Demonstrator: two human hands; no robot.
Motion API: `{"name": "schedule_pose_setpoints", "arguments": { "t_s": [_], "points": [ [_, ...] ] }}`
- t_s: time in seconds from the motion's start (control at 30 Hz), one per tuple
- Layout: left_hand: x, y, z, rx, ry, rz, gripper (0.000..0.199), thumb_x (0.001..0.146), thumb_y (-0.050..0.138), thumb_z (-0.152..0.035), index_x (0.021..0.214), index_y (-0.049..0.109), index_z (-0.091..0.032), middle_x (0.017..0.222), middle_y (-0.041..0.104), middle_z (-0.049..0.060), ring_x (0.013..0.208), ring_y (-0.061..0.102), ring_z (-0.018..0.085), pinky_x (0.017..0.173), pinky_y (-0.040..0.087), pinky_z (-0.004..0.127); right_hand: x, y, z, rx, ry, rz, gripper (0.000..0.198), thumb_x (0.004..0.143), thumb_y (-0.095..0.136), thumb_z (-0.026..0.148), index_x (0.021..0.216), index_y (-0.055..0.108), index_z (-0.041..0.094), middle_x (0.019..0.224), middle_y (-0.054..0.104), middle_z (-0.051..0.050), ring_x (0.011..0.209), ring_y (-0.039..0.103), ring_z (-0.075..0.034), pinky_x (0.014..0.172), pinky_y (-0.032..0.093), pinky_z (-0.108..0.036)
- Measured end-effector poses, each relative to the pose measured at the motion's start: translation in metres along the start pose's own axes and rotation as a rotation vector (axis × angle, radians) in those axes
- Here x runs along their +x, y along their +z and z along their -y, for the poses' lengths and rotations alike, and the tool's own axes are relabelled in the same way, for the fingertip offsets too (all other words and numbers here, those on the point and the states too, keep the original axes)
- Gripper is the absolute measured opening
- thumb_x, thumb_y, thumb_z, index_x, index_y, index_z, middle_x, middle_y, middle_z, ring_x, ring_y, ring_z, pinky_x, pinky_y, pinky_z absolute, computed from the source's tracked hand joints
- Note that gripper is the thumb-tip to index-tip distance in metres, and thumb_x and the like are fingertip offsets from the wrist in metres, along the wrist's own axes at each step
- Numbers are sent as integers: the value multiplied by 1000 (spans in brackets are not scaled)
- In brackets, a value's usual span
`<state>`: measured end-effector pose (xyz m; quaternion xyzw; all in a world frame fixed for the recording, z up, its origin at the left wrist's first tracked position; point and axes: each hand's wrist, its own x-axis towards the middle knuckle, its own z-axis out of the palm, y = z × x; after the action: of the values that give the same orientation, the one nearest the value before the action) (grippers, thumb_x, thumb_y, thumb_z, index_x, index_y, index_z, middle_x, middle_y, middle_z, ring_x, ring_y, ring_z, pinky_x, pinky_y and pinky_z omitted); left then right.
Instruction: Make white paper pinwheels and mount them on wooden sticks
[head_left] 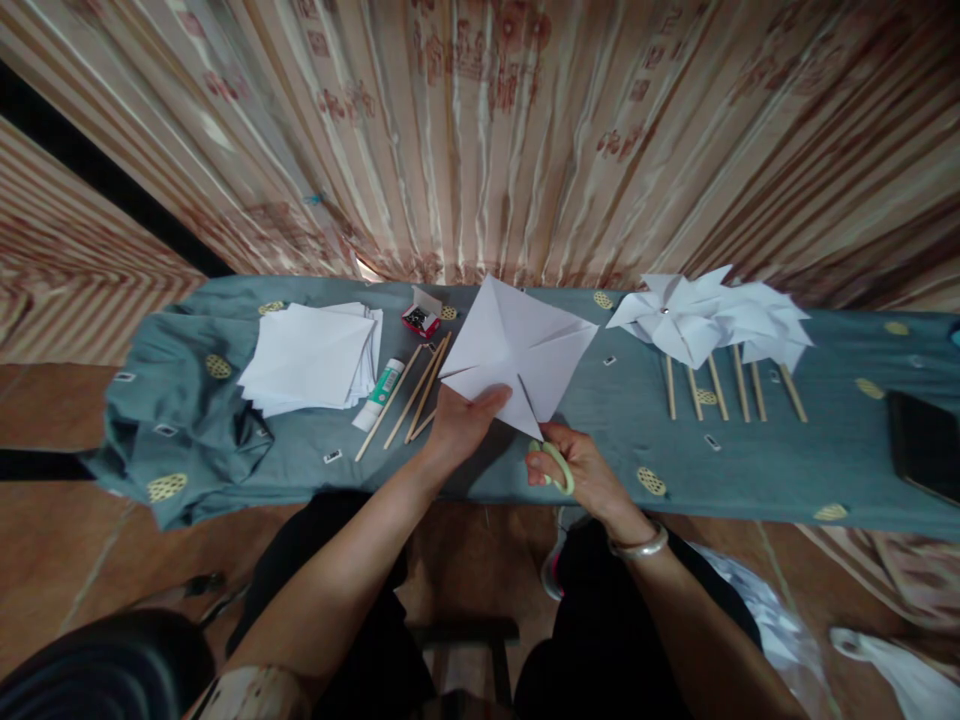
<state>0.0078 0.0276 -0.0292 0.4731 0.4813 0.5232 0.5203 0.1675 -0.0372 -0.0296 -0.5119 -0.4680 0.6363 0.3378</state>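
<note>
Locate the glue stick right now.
In the head view, the glue stick lies on the green cloth left of centre, between the stack of white paper and the thin wooden sticks, nearer the person than the small red box.

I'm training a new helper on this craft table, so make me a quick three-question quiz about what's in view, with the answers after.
1. What tool is in the right hand?
2. True or false: the glue stick lies between the paper stack and the white sheet held by the left hand.
3. Seen from the wearer, where do the pinwheels lie?
A) Left of the white sheet
B) Right of the white sheet
C) On the paper stack

Key:
1. Scissors with a light green handle
2. True
3. B
</note>
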Motion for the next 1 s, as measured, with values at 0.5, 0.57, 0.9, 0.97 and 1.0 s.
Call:
{"name": "schedule_pose_setpoints", "arguments": {
  "t_s": [0.5,0.57,0.9,0.97,1.0],
  "points": [
    [-2,2,3,36,-6,8,19,62,72,-28,79,67,-21,84,73,7,79,67,25,75,56,37,0,0,0,-15,-28,-11,50,61,76,61,86,64,19,50,58,4,46,51,-11,46,42,-22],
    [-3,2,3,33,-9,13,19,62,72,-28,80,67,-21,85,73,7,80,67,25,76,56,37,1,0,0,-17,-24,-7,50,61,76,61,85,65,20,50,57,4,45,51,-11,45,42,-22],
    [-3,0,2,56,-11,1,16,62,72,-29,75,66,-22,78,73,5,73,66,24,71,56,37,1,1,2,-2,-28,2,48,61,78,58,85,64,19,50,57,4,46,51,-10,46,42,-22],
    [-4,0,1,52,-11,3,17,62,72,-29,76,66,-22,80,73,6,75,66,24,71,56,36,1,1,1,-7,-36,8,48,62,77,58,85,64,18,51,58,3,47,52,-11,47,43,-22],
    [-4,0,0,52,-7,9,17,62,72,-29,77,67,-22,81,73,6,75,66,24,72,56,36,2,2,0,-10,-44,9,48,63,76,59,85,64,18,51,59,3,47,52,-11,47,43,-22]
  ]
}}
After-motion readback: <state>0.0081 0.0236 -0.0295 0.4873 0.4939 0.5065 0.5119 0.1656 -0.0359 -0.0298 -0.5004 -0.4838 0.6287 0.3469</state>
